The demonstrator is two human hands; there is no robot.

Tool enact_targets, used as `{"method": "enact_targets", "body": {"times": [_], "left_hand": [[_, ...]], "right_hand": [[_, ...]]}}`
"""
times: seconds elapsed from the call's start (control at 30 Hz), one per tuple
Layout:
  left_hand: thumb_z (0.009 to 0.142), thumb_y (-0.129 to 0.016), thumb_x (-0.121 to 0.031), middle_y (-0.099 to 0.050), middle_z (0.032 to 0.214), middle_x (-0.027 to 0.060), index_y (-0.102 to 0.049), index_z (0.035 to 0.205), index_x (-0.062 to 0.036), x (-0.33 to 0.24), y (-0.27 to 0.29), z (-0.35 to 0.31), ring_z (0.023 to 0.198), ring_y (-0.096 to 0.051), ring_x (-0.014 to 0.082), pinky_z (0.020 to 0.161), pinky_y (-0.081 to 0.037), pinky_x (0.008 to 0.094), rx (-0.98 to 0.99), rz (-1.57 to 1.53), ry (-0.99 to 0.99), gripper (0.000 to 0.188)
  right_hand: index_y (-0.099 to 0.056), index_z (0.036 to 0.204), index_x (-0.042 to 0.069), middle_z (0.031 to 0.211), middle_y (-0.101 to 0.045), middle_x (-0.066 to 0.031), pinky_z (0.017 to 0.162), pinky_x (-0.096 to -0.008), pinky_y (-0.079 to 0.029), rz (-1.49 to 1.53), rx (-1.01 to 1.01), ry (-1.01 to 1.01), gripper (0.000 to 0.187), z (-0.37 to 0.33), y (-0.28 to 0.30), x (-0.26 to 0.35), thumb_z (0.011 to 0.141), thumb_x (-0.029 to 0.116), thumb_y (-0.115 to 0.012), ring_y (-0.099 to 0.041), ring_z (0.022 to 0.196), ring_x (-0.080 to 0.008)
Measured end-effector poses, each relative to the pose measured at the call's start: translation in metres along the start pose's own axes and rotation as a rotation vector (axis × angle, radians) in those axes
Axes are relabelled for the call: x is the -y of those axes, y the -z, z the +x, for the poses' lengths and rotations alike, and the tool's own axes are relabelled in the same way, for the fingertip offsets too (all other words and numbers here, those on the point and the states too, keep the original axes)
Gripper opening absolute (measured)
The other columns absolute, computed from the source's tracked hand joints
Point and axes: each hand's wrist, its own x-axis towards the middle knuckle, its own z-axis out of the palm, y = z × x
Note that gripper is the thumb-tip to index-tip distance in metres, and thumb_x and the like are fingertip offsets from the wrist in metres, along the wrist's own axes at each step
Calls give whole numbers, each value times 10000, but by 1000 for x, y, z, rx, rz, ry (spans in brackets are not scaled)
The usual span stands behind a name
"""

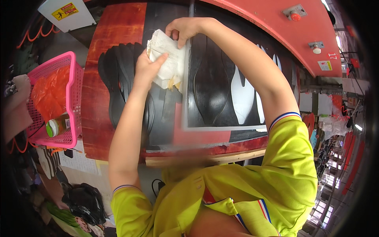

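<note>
My left hand (149, 68) grips a thick white wad of folded paper or cloth (167, 59), its thumb lying across the top face. The wad's edges look layered and stained yellow-brown. At its far right corner, the bent fingers of my right hand (184, 31) close on the edge. Beside my left forearm lies a stack of black shoe soles (114, 75) on a dark and red board. To the right, a clear-edged frame or sheet (221, 128) borders more black soles (209, 85) and white sole shapes (241, 98); my right arm covers part of them.
A pink plastic basket (73, 98) at the left holds an orange bag (50, 93) and a green-lidded jar (58, 125). Beyond the board, a red machine panel (268, 15) carries a red push button (295, 15). A wooden strip (237, 157) runs along the near edge.
</note>
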Motion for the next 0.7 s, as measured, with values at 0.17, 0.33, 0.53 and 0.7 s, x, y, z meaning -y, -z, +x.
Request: {"method": "enact_targets", "body": {"times": [0.17,0.33,0.53,0.7], "left_hand": [[915,-646,-98,-690,1035,83,-610,1142,31,-18,13,2,885,-656,117,782,-516,257,97,58,68,264],[914,-632,-75,-699,1020,80,-625,1131,34,-12,18,7,873,-660,111,771,-514,257,53,351,57,243],[852,-663,-123,-719,957,116,-675,1037,6,0,4,14,873,-670,191,768,-512,317,-136,800,-80,226],[856,-663,-113,-713,935,105,-674,1037,9,2,14,14,853,-661,175,751,-508,303,-61,598,13,218]], "right_hand": [[-586,1207,16,1016,-690,-140,761,-345,-565,24,131,-33,617,9,1,1,626,5,-794,-691,900,-256],[-628,1123,26,1043,-688,-167,723,-363,-557,-335,18,-10,557,9,2,5,599,52,-814,-695,907,-265],[-652,1103,50,1017,-687,-169,645,-358,-547,-750,290,-91,550,23,6,31,585,87,-832,-702,866,-250],[-673,1067,41,960,-699,-154,612,-385,-549,-308,265,-120,511,23,11,29,587,98,-842,-704,844,-244]]}}
